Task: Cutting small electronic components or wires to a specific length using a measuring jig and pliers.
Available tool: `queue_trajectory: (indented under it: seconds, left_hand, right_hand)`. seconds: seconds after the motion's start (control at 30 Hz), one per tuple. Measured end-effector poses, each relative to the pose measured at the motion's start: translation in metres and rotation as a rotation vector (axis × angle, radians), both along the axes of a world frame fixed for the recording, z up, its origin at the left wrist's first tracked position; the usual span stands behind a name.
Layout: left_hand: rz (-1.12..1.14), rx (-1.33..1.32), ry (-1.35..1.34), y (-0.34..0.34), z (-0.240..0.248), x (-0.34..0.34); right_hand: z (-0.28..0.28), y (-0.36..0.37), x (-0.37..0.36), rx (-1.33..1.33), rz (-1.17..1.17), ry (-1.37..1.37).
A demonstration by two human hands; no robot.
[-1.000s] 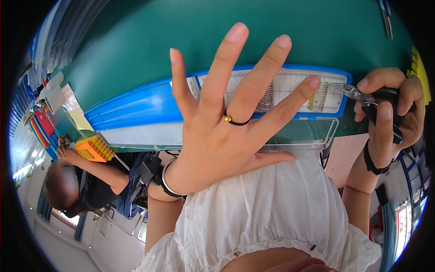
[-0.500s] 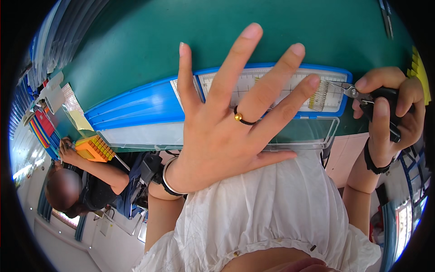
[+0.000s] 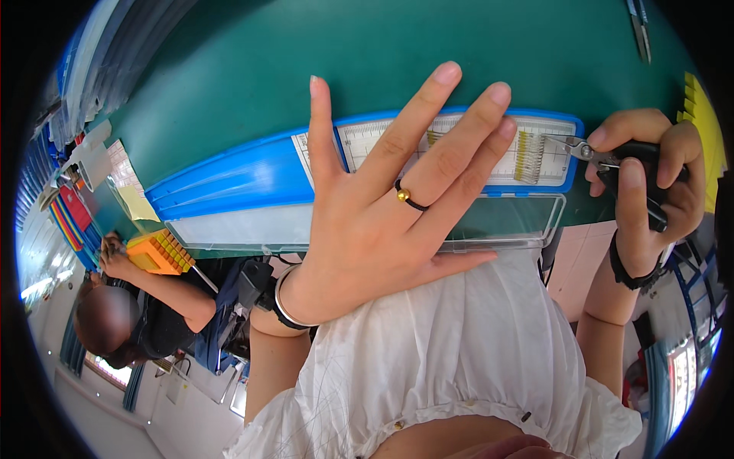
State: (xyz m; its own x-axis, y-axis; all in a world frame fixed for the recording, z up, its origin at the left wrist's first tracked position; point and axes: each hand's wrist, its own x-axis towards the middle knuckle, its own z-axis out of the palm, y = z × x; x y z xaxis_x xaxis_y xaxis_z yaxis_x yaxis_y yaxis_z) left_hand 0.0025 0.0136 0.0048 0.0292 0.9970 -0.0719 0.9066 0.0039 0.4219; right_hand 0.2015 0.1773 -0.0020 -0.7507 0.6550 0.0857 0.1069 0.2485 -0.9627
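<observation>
My left hand [image 3: 375, 206] hovers over or rests on a long blue plastic case [image 3: 237, 174], fingers stretched and spread; I cannot tell whether they touch it. The case has a white liner with ruler marks [image 3: 367, 138], partly hidden by the fingers. Near its right end lies a row of thin gold and silver wire pieces [image 3: 529, 157], close to my left fingertips. In my right hand [image 3: 657, 172] are small pliers [image 3: 585, 150] with black handles, the metal tips pointing left at the row's right side. The clear lid [image 3: 535, 220] hangs along the case's near side.
Beneath everything is a green table [image 3: 229, 76]. A metal tool like tweezers [image 3: 640, 32] lies at the far right, above yellow paper [image 3: 697, 122]. At left, another person [image 3: 180, 302] sits by an orange-yellow box [image 3: 162, 252] and papers.
My left hand's index and middle fingers have drawn closer together, uncovering more of the row of wires. The right hand and pliers stay near the case's right end.
</observation>
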Motion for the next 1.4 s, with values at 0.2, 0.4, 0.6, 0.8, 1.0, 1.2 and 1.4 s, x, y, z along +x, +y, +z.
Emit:
queue_trajectory:
  seconds: [0.2,0.4,0.6,0.8,1.0,1.2,1.4]
  left_hand:
    - [0.002,0.015,-0.014,-0.002,-0.002,0.001]
    - [0.007,0.024,-0.028,-0.005,-0.002,0.002]
    - [0.001,0.043,-0.019,-0.002,-0.005,0.002]
    - [-0.014,0.061,-0.006,-0.002,0.004,0.006]
    - [-0.003,-0.005,0.099,-0.012,0.007,0.007]
    - [-0.008,0.074,0.104,-0.022,0.007,0.011]
    - [-0.019,0.130,0.093,-0.018,0.005,0.015]
  right_hand:
    - [-0.003,0.000,0.003,-0.035,-0.012,0.053]
    - [-0.001,-0.003,0.004,-0.047,-0.001,0.034]
    - [-0.002,-0.001,0.003,0.016,-0.018,0.009]
    - [0.003,-0.002,0.006,-0.008,-0.009,0.056]
    - [0.007,-0.013,0.008,-0.047,0.001,0.272]
    - [0.064,-0.022,0.111,0.290,-0.638,0.410]
    - [0.011,0.069,0.255,0.956,-1.153,-0.651]
